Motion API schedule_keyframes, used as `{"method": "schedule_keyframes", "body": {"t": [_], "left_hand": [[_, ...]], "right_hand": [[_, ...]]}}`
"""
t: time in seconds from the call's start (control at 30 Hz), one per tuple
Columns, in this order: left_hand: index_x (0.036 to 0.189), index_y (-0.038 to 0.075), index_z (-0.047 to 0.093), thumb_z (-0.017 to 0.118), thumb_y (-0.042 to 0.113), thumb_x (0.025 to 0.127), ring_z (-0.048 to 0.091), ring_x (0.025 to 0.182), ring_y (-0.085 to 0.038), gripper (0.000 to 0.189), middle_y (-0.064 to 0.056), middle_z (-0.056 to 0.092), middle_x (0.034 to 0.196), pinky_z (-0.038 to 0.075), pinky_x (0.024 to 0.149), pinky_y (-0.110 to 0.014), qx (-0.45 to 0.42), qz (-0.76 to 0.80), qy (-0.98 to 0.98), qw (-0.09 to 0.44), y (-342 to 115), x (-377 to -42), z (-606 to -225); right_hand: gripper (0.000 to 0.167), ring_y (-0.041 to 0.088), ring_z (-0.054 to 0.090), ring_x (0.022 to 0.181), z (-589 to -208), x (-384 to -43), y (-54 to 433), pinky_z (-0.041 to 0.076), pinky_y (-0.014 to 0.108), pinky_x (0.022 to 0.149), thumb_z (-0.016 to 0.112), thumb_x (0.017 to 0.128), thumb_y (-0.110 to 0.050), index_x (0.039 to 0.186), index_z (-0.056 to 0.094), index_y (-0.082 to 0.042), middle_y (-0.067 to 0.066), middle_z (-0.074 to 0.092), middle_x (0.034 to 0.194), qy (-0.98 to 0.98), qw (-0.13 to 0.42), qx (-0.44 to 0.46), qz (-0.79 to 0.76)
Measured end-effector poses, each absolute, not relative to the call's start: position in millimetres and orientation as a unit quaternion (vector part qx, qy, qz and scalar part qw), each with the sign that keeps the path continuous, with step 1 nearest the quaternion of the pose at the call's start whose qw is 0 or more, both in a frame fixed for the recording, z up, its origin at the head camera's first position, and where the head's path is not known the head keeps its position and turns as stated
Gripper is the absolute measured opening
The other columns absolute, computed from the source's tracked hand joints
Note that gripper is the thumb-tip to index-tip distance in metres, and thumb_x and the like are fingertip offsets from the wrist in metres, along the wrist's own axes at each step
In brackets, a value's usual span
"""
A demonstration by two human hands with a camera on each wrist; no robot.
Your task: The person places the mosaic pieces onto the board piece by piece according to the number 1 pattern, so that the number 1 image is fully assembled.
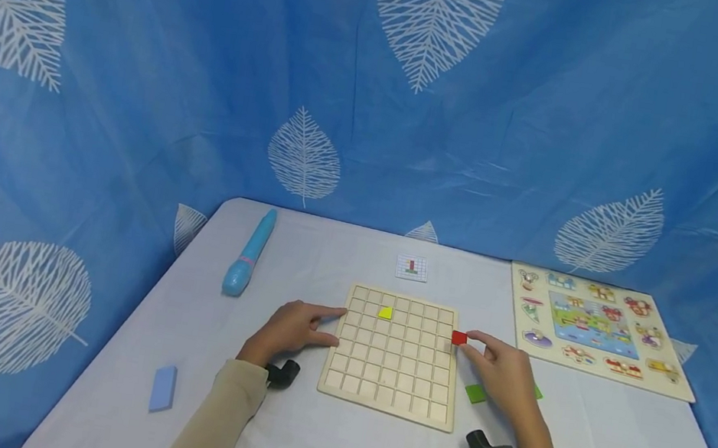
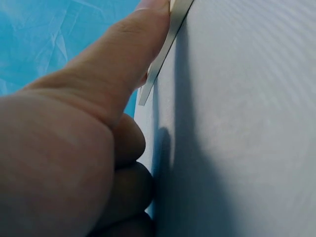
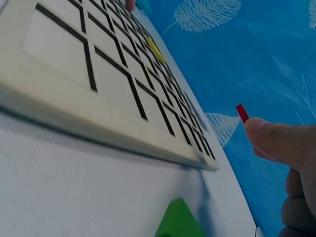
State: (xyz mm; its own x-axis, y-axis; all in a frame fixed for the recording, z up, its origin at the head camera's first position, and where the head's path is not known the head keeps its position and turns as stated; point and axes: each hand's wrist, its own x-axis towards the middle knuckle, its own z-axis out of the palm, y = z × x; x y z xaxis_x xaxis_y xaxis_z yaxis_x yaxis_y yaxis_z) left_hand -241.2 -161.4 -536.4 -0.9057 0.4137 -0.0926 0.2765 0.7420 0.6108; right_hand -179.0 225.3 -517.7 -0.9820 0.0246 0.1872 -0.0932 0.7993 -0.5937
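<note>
A wooden grid board point(image 1: 384, 406) lies on the table with a yellow piece point(image 1: 385, 312) in its upper part. My left hand point(image 1: 293, 329) touches the board's left edge with thumb and index finger extended and apart; its other fingers are curled in the left wrist view. Between thumb and index finger, my right hand point(image 1: 503, 376) pinches a small red piece point(image 1: 459, 338) by the board's right edge. In the right wrist view the red piece point(image 3: 242, 113) is held up above the table. A green piece point(image 1: 476, 393) lies beside the right hand, and another green piece point(image 1: 539, 391) is partly hidden behind it.
A small pattern card point(image 1: 411, 267) lies beyond the board. The picture peg puzzle point(image 1: 601, 330) is at the back right. On the left are a blue microphone-like stick point(image 1: 249, 254) and a blue block point(image 1: 163, 388). A blue leaf-patterned curtain point(image 1: 480, 157) stands behind the table.
</note>
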Motion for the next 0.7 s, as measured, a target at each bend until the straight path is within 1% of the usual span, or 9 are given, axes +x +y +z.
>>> {"method": "schedule_keyframes", "body": {"t": [0.23, 0.57, 0.7], "left_hand": [[0.144, 0.034, 0.061, 0.082, 0.047, 0.083, 0.035, 0.053, -0.009, 0.066, 0.007, 0.042, 0.059, 0.031, 0.052, -0.026, 0.193, 0.313, 0.923, 0.115, -161, -241, -538], [0.143, 0.033, 0.061, 0.083, 0.045, 0.083, 0.034, 0.053, -0.01, 0.066, 0.006, 0.04, 0.058, 0.032, 0.05, -0.026, 0.183, 0.332, 0.917, 0.127, -162, -241, -537], [0.143, 0.033, 0.061, 0.084, 0.044, 0.083, 0.034, 0.053, -0.01, 0.066, 0.006, 0.041, 0.058, 0.032, 0.051, -0.026, 0.18, 0.331, 0.918, 0.126, -160, -240, -536]], "right_hand": [[0.033, 0.013, 0.032, 0.047, -515, -186, 214, 0.027, 0.027, 0.044, 0.08, 0.092, -0.026, 0.12, 0.075, -0.012, -0.004, 0.036, 0.056, -0.941, 0.088, 0.032, 0.325], [0.031, 0.013, 0.033, 0.048, -515, -199, 201, 0.029, 0.029, 0.046, 0.081, 0.09, -0.03, 0.116, 0.077, -0.013, -0.004, 0.038, 0.056, -0.933, 0.097, 0.054, 0.344], [0.033, 0.013, 0.032, 0.049, -514, -204, 196, 0.028, 0.029, 0.047, 0.08, 0.091, -0.032, 0.117, 0.077, -0.014, -0.004, 0.035, 0.056, -0.931, 0.089, 0.058, 0.349]]}}
